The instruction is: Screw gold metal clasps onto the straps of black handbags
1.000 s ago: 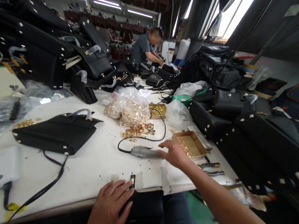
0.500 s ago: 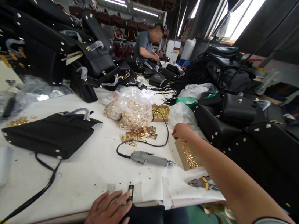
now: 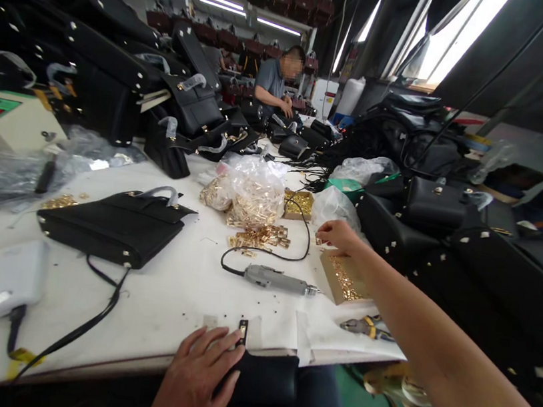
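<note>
My left hand [image 3: 201,375] lies flat at the table's front edge, fingers stretched out over a black bag [image 3: 264,381]. Its fingertips touch a black strap tab [image 3: 243,331] that carries a gold metal plate. My right hand [image 3: 338,234] reaches out over the table, thumb and fingers pinched on a small gold metal piece [image 3: 318,240]. Just below that hand stands an open cardboard box [image 3: 326,265] of small gold fittings [image 3: 345,283]. A grey electric screwdriver [image 3: 278,280] lies between my hands, its black cable looping back.
Pliers [image 3: 366,326] lie near the right edge. A black handbag [image 3: 111,225] rests at left, beside a white device [image 3: 10,281]. Plastic bags of gold hardware [image 3: 255,198] sit mid-table near a box of gold pieces [image 3: 305,203]. Black bags [image 3: 433,206] are piled right; a co-worker [image 3: 272,86] works behind.
The view has shifted slightly, so the table's things sit farther right in the picture. My right hand remains pinched near the cardboard box, and the gold piece shows more clearly. My left hand stays flat.
</note>
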`<state>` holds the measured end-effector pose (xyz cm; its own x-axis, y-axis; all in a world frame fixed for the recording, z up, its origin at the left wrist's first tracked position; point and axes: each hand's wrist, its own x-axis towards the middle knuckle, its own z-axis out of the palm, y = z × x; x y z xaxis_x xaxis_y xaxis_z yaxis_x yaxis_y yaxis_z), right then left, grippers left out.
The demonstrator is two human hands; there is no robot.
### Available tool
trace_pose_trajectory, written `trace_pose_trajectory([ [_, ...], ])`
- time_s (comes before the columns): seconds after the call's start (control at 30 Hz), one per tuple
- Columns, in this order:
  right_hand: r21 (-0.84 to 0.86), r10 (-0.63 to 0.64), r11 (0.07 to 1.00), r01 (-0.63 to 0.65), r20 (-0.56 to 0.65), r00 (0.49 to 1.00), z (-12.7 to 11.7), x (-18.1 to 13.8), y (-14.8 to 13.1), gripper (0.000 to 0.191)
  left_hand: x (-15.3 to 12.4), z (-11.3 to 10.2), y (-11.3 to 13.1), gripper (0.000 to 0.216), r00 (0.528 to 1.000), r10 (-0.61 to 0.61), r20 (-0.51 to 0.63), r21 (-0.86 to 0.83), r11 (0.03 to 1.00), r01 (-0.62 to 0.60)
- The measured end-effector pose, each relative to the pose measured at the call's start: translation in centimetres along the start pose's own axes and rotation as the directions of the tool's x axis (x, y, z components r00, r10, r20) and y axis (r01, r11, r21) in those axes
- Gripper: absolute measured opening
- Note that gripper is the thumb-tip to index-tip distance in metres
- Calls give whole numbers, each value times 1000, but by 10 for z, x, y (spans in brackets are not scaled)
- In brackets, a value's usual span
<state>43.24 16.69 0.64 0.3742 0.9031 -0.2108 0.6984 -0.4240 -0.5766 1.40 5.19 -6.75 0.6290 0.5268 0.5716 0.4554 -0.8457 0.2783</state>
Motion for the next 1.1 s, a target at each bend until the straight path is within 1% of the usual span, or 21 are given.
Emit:
trace_pose_trajectory([
  [0.1,209,-63,976,59,14,998,4,-26,-18,23,-2,1,1,30,1000,-12,27,-6,1000,13],
  [0.17,310,-115,946,95,48,992,18,-53,-29,27,-3,0,2,30,997,-35,69,-16,999,36],
  [0.23,418,-168,901,117,88,982,42,-84,-37,32,-4,-2,4,30,991,-61,121,-28,997,65],
  [0.3,553,-221,826,110,137,966,72,-117,-43,36,-4,-3,6,28,982,-75,176,-29,996,82],
  [0.37,666,-253,744,56,202,946,102,-146,-48,37,-5,-3,7,27,971,-90,223,-32,995,99],
  [0.4,693,-252,721,17,240,937,114,-158,-49,37,-5,-3,7,27,965,-94,243,-33,994,106],
  [0.47,683,-226,728,-52,311,923,133,-173,-53,36,-5,-3,7,27,958,-97,270,-34,993,110],
  [0.53,642,-191,762,-85,348,918,143,-179,-56,34,-5,-3,7,27,956,-95,279,-32,994,108],
  [0.6,610,-167,788,-86,347,923,147,-180,-60,32,-5,-3,7,27,955,-93,282,-29,994,105],
  [0.7,590,-154,802,-92,354,923,148,-179,-66,27,-5,-4,8,26,952,-95,290,-30,994,108],
  [0.8,596,-147,792,-134,399,905,152,-181,-69,22,-4,-4,8,26,946,-109,305,-32,992,125],
  [0.9,596,-105,781,-187,419,902,159,-182,-69,20,-3,-5,8,29,940,-111,324,-31,991,128],
  [0.97,574,-93,801,-171,401,911,163,-183,-68,19,-3,-5,8,30,935,-107,337,-31,992,125],
  [1.1,463,-109,886,-40,291,951,165,-184,-69,13,-4,-5,6,28,934,-103,342,-35,992,123],
])
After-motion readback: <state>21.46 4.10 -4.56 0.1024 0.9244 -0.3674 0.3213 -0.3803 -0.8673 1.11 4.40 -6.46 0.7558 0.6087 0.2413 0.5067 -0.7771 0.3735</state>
